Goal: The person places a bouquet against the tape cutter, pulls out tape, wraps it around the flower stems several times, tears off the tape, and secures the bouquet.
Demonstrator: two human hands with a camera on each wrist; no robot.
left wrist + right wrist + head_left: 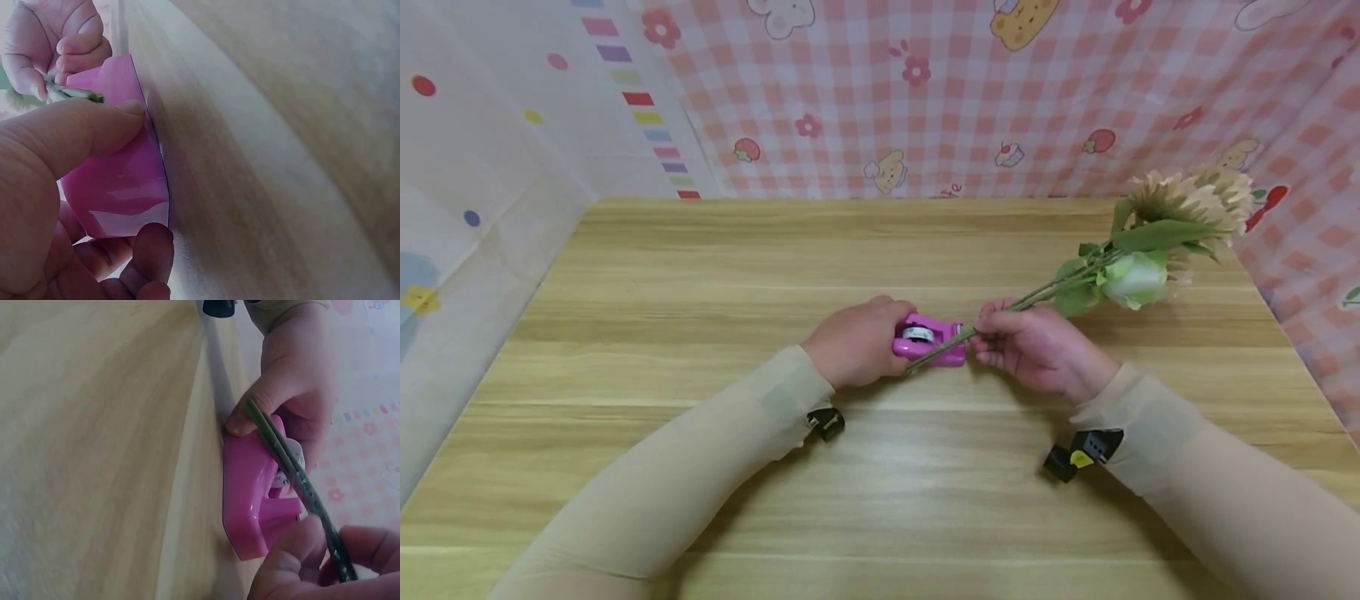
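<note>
A small pink tape dispenser [952, 357] with a white roll of tape [918, 333] sits on the wooden table. My left hand [863, 340] grips its left end, thumb along the near side and fingers round the back in the left wrist view. My right hand [1037, 346] pinches a bunch of artificial flowers by its green stems [304, 487] between thumb and fingers. The stems slant across the dispenser, their cut ends close to my left thumb. Beige and pale green-white flower heads [1135, 279] extend to the upper right, beyond the right hand. Clear, shiny wrapping shows on the stems in the right wrist view.
The wooden table [880, 500] reaches back to a pink checked cloth [850, 92] with cartoon prints. A white dotted sheet [490, 142] hangs at the left. Black camera mounts [827, 422] sit at both wrists, below the beige sleeves.
</note>
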